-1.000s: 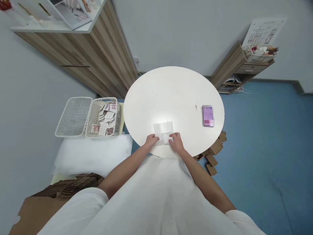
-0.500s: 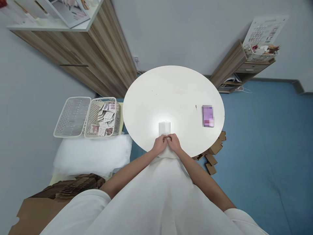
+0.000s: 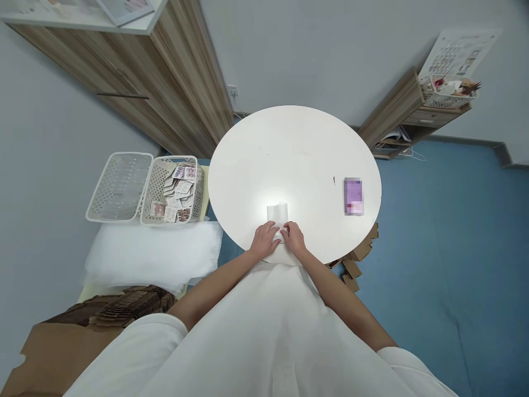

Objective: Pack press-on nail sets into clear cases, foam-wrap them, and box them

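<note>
A small folded white sheet [image 3: 277, 212], slightly shiny and film-like, lies near the front edge of the white oval table [image 3: 289, 149]. My left hand [image 3: 263, 240] grips its left side, thumb and fingers curved and a little apart. From the right, my right hand [image 3: 293, 238] holds the opposite side with bent fingers. Between the two hands the near part of the sheet shows. Whether anything is wrapped inside it, I cannot tell.
A purple pixelated pack [image 3: 354, 197] lies at the table's right. Left of the table, a white basket [image 3: 146, 212] holds several printed cards, beside a stack of white sheets [image 3: 152, 251] and brown cardboard [image 3: 66, 358]. Small cardboard boxes [image 3: 352, 269] lie on the floor at right.
My fingertips were pinched together over the near part of the sheet. Now the hands are slightly farther apart, at its two sides. The whole view has shifted a little.
</note>
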A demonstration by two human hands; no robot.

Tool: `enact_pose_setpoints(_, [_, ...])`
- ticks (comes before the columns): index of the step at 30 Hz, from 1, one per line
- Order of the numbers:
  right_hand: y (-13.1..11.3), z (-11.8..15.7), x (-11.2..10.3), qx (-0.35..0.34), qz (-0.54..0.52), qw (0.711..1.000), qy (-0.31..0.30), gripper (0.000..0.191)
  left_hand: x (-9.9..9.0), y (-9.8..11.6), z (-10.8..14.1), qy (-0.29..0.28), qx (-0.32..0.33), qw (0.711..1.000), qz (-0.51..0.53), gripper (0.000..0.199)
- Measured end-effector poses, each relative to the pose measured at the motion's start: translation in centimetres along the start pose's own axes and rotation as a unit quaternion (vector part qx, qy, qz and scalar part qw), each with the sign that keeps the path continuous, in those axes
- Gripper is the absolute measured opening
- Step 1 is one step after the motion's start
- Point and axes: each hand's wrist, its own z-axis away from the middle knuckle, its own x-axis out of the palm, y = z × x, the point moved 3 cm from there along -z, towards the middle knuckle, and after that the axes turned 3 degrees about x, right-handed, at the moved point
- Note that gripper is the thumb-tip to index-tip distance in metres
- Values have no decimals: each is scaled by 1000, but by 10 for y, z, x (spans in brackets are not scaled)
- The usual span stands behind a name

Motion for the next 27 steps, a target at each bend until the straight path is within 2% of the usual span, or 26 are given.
enact_pose_setpoints(3, [1, 8, -6, -111, 66, 991, -14, 38, 1, -1, -2, -13, 16, 1000, -22, 36])
enact_pose_setpoints(5, [-1, 12, -9, -198, 120, 972, -35, 45, 1, -2, -2, -15, 26, 999, -25, 38])
enact_pose_setpoints(8, [-2, 11, -11, -256, 173, 948, -83, 48, 1, -6, -3, -11, 23, 1000, -13, 44])
enact_pose_setpoints(10, [-3, 8, -11, -258, 197, 940, -104, 48, 0, -8, -4, -11, 22, 1000, -1, 47])
enact_pose_setpoints(14, [-8, 5, -8, -259, 224, 931, -125, 62, -5, -10, -7, -35, 49, 998, 19, 52])
enact_pose_setpoints(17, [-14, 6, -7, -238, 213, 941, -110, 54, -11, -9, -8, -70, 76, 994, 34, 66])
enact_pose_setpoints(19, [-17, 11, -8, -225, 210, 946, -104, 48, -14, -6, -6, -87, 87, 991, 45, 68])
enact_pose_setpoints(23, [-18, 29, -15, -190, 207, 950, -138, 37, -14, 4, 1, -102, 60, 989, 87, 52])
enact_pose_setpoints(27, [-14, 37, -25, -147, 148, 965, -158, 26, -9, 9, 5, -100, 35, 986, 132, 32])
